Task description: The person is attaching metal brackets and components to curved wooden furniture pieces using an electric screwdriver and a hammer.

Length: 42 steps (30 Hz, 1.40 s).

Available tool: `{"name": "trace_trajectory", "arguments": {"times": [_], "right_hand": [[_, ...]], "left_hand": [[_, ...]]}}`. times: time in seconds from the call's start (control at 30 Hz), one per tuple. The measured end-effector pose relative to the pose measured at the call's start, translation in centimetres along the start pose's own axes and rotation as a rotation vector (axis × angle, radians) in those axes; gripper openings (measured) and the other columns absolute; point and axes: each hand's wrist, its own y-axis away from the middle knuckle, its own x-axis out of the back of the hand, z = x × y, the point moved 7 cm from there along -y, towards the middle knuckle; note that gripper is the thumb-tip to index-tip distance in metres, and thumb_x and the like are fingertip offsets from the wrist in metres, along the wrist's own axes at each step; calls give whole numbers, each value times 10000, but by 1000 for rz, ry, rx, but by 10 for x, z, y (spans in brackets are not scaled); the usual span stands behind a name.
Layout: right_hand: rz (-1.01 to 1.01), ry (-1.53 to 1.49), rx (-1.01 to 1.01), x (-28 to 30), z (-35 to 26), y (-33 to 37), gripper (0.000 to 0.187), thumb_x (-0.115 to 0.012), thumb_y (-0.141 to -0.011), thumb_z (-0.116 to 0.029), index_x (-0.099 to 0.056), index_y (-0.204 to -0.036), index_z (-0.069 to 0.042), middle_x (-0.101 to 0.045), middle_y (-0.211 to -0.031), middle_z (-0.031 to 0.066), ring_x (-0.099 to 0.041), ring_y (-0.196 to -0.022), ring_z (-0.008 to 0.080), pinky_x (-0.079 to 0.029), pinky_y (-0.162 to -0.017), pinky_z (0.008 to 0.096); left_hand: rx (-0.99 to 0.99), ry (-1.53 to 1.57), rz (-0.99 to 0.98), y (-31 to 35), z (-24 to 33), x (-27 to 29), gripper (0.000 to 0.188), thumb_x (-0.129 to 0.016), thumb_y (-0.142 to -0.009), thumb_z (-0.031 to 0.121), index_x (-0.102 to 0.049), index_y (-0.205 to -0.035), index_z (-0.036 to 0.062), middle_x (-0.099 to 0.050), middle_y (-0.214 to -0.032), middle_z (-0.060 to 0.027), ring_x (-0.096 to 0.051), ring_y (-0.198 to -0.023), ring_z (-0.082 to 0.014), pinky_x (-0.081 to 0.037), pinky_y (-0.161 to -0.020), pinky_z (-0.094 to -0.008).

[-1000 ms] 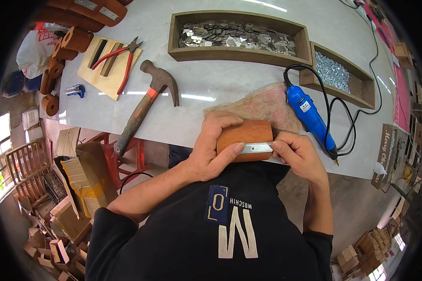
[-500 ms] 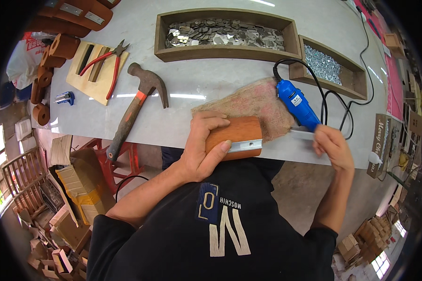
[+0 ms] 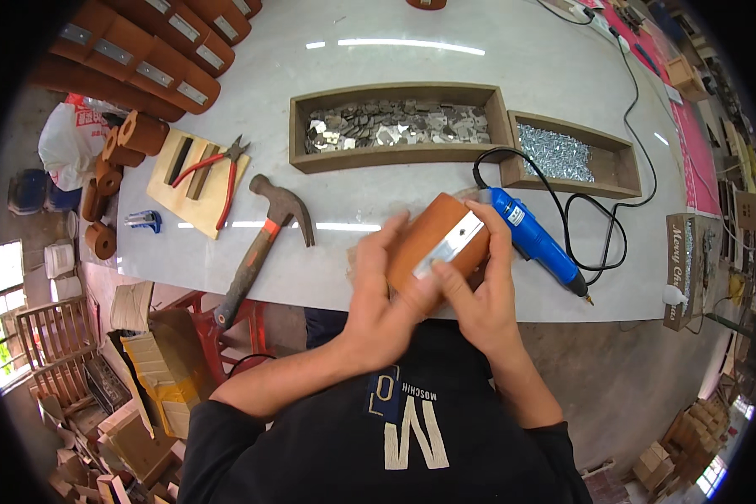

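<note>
A reddish-brown rounded block (image 3: 416, 244), which looks like wood, is held between both hands above the table's near edge. Along its upper face runs a silver metal strip (image 3: 450, 242) with a dark hole near one end. My left hand (image 3: 378, 302) wraps its left side. My right hand (image 3: 489, 298) closes round the right side, its thumb against the strip's lower end. Just right of the block lies a blue electric screwdriver (image 3: 542, 245), its bit towards the near edge. A worn cloth is mostly hidden beneath the hands.
A claw hammer (image 3: 256, 252) lies to the left, its handle overhanging the edge. Beyond it, red-handled pliers (image 3: 229, 189) rest on a board. Wooden trays hold metal plates (image 3: 395, 126) and screws (image 3: 556, 153). A black cord (image 3: 617, 218) curls at right; finished-looking blocks (image 3: 151, 71) stand far left.
My right hand has come in from the right and taken hold of the block with my left. The block has been lifted and tilted, its strip now slanting. The view has shifted, showing more of the table's far side.
</note>
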Motion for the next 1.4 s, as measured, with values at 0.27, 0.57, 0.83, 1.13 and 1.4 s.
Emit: {"name": "trace_trajectory", "arguments": {"times": [0.27,0.57,0.83,1.13,1.4], "right_hand": [[-329,-231,-53,-1,12,-13,608,-753,-881,-147,-444,-1397,-51,-479,-1380,137,-472,-1297,238,-375,-1107,375],[-319,405,189,-3,9,-14,605,-778,-875,-278,-513,-1376,-68,-417,-1493,211,-437,-1343,369,-331,-1140,455],[-225,67,1,0,33,-7,402,-618,-998,-276,-579,-1309,-25,-542,-1384,192,-494,-1258,331,-357,-1101,417],[57,-194,-5,-14,53,-5,289,-440,-1092,-241,-591,-1185,-13,-635,-1204,146,-560,-1130,229,-427,-1003,356],[44,-150,39,-12,52,-6,264,-438,-1087,-201,-601,-1179,-15,-633,-1150,113,-572,-1058,216,-439,-957,333]], "left_hand": [[-322,-470,-342,-11,24,2,1291,-965,-624,247,-145,-1601,49,-251,-1519,-302,-363,-1389,-498,-434,-1103,-511],[-242,-510,-340,-21,1,6,1213,-991,-544,313,-293,-1502,54,-384,-1410,-256,-456,-1298,-464,-463,-1058,-496],[-236,-589,-325,-27,2,1,1196,-985,-517,335,-328,-1480,66,-416,-1346,-267,-493,-1223,-482,-475,-1012,-516],[-377,-559,-260,-32,7,-5,1074,-937,-558,343,-389,-1434,49,-471,-1308,-249,-529,-1203,-459,-488,-977,-532],[-381,-531,-278,-31,3,-10,1049,-924,-591,313,-371,-1446,64,-476,-1310,-249,-567,-1157,-449,-525,-931,-516]]}}
